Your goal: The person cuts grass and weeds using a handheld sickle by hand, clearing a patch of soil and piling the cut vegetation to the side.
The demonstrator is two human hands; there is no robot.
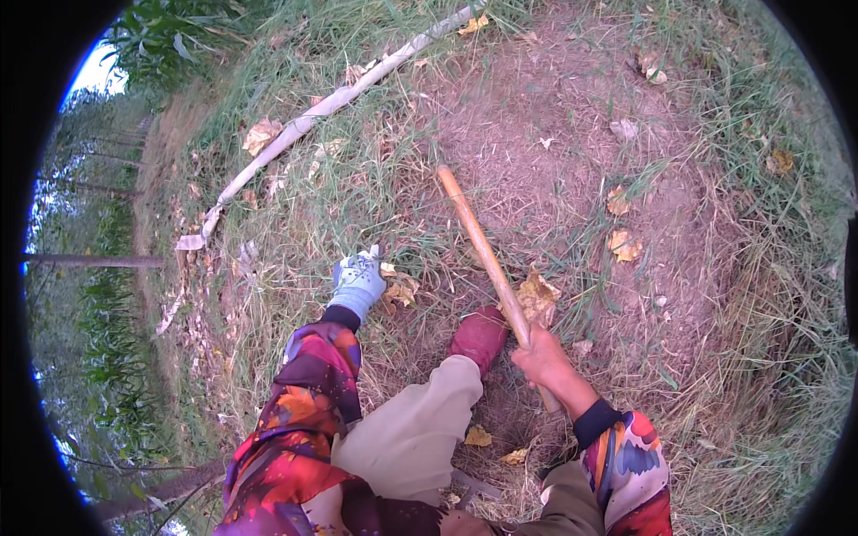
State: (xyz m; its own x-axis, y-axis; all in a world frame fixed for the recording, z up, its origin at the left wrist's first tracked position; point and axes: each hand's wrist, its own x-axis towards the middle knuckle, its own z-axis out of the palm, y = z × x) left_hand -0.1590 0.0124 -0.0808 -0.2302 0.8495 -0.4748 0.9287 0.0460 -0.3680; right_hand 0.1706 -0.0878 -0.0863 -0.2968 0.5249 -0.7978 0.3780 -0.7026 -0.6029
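My right hand (546, 358), bare, is closed around a wooden handle (486, 254) near its lower end. The handle slants up and to the left over the grass; at its far end, grass and the low view hide whether a tool head is fixed there. My left hand (360, 276), in a light blue-white glove with dark specks, reaches down to the grass left of the handle. Its fingertips are partly among green blades, and whether they grip any cannot be told. My red shoe (479, 338) stands between both hands, beside a large dry leaf (538, 298).
A long pale hose or pole (322, 110) curves over the grass at the upper left. Bare soil (536, 134) with dry clippings and fallen leaves lies ahead. Tree trunks (94, 260) and tall green plants stand at the left. Long grass (791, 321) grows at the right.
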